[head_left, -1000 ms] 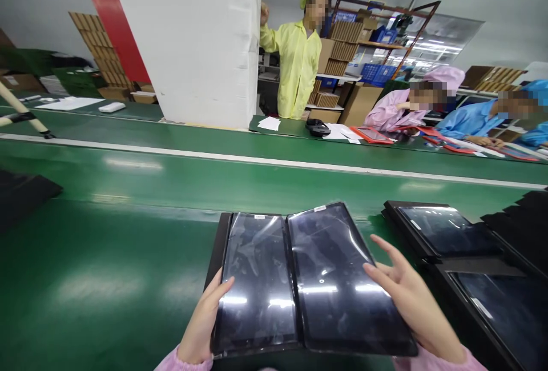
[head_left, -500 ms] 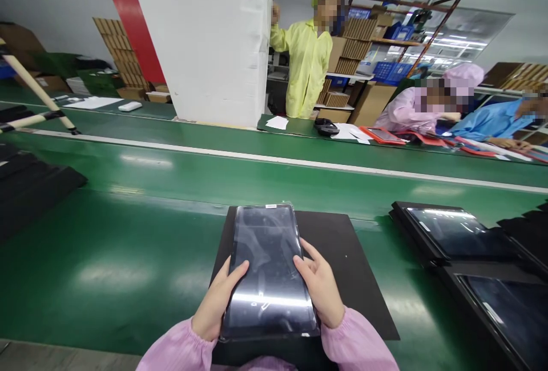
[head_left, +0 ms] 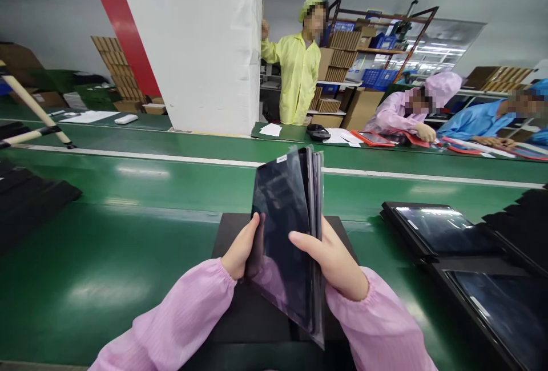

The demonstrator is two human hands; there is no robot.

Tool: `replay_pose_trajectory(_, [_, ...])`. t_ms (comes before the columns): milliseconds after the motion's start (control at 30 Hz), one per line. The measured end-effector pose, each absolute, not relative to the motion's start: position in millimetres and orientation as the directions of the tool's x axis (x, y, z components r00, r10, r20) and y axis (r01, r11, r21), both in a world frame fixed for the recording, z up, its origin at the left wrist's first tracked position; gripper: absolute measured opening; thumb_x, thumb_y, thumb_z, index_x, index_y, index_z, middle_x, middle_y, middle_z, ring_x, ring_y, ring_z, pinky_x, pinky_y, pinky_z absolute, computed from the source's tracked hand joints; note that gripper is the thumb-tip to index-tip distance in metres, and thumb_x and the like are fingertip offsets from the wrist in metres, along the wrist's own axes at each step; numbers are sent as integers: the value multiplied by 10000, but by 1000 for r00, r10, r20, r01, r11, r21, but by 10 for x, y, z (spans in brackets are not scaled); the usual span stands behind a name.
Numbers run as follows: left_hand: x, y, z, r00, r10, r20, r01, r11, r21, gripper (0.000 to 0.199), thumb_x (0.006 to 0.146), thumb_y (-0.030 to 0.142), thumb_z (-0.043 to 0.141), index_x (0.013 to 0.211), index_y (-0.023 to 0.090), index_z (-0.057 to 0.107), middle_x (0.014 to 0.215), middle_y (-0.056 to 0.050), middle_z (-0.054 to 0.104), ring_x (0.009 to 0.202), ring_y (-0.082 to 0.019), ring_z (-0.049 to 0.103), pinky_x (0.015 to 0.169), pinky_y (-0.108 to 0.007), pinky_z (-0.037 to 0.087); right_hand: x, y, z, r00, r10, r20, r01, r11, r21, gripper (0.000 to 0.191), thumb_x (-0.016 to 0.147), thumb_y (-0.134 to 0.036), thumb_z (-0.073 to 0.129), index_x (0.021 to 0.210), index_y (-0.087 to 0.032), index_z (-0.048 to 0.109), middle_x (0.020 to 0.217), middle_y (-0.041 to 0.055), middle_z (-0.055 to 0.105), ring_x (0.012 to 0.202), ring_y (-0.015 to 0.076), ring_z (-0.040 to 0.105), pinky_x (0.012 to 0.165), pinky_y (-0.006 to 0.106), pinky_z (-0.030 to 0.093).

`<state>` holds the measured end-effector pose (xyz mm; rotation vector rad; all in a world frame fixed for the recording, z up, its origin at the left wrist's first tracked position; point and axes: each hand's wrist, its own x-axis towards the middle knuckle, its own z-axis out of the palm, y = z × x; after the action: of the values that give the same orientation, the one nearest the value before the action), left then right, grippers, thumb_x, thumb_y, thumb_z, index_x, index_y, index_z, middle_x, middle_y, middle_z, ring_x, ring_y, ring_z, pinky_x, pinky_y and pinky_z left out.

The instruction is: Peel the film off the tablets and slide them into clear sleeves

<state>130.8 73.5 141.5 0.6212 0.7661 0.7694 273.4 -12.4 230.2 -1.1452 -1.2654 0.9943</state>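
Gripping one stack of glossy dark panels (head_left: 280, 211) from both sides, the left hand (head_left: 240, 250) and right hand (head_left: 336, 258) hold it tilted on end over a black board (head_left: 257, 319). The right thumb presses the front face; the left lies at its edge. Several panels make up the stack (their edges sit too tight to count), with clear film (head_left: 320, 338) jutting at the bottom corner and one white label (head_left: 281, 158) on top. On the right, two more lie face up, a farther screen (head_left: 445, 225) and a nearer screen (head_left: 500, 314). Two black piles flank them all, a right pile (head_left: 524, 222) and a left pile (head_left: 34, 200). Beneath runs a shiny green counter (head_left: 137, 245) crossed by one white strip (head_left: 192, 158). Beyond it are three clearly visible co-workers: a person in yellow (head_left: 297, 77), standing, a person in pink (head_left: 396, 108) and a person in blue (head_left: 475, 120). One white pillar (head_left: 205, 45) stands left of a rack (head_left: 363, 49) loaded with cartons (head_left: 343, 49).
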Motion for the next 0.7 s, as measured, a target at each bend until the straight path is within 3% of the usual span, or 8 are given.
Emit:
replay_pose_trajectory(100, [1569, 812, 1377, 564, 777, -279, -366, 538, 759, 537, 933, 611, 472, 1161, 195, 722, 1249, -88, 711, 1267, -268, 590, 1125, -359, 408, 2566, -43, 2355, 146, 960, 240, 209, 207, -956, 491, 818, -276, 642, 1292, -216, 532, 1326, 79, 613, 1226, 259, 574, 1094, 415, 426])
replay_pose_trajectory(200, [1722, 868, 1265, 556, 786, -268, -361, 520, 775, 588, 929, 645, 437, 1200, 199, 708, 1270, -88, 699, 1301, -280, 559, 1134, -382, 400, 2541, 39, 2225, 146, 949, 281, 237, 242, -941, 586, 899, -331, 595, 1448, -241, 411, 1453, 73, 521, 1319, 245, 509, 1161, 422, 360])
replay_pose_trajectory(300, [1777, 923, 1128, 533, 809, -246, -362, 481, 799, 548, 918, 617, 499, 1179, 187, 716, 1275, -105, 694, 1309, -294, 550, 1140, -393, 390, 2610, 123, 2016, 186, 938, 293, 192, 258, -947, 626, 960, -479, 526, 1516, -262, 337, 1509, 71, 471, 1393, 247, 440, 1201, 434, 304])
replay_pose_trajectory(400, [1783, 964, 1017, 518, 828, -214, -374, 445, 814, 500, 912, 575, 551, 1152, 168, 716, 1298, -124, 679, 1312, -295, 547, 1141, -393, 388, 2694, 198, 1823, 230, 935, 270, 75, 259, -963, 662, 954, -595, 479, 1519, -271, 360, 1548, 62, 431, 1450, 265, 366, 1225, 457, 257])
replay_pose_trajectory(567, [1757, 984, 956, 507, 851, -134, -431, 385, 816, 570, 805, 645, 652, 1183, 220, 681, 1360, -82, 642, 1366, -264, 488, 1152, -341, 364, 2753, 222, 1639, 209, 918, 337, 7, 344, -939, 661, 962, -606, 458, 1534, -296, 343, 1598, 29, 356, 1488, 243, 296, 1246, 442, 206])
replay_pose_trajectory(700, [1719, 982, 1019, 537, 824, -180, -434, 453, 778, 608, 785, 635, 681, 1196, 187, 676, 1251, -97, 699, 1300, -297, 546, 1106, -344, 414, 2710, 197, 1604, 137, 912, 388, 32, 387, -922, 739, 929, -607, 529, 1556, -303, 281, 1627, 33, 289, 1496, 242, 278, 1228, 429, 260])
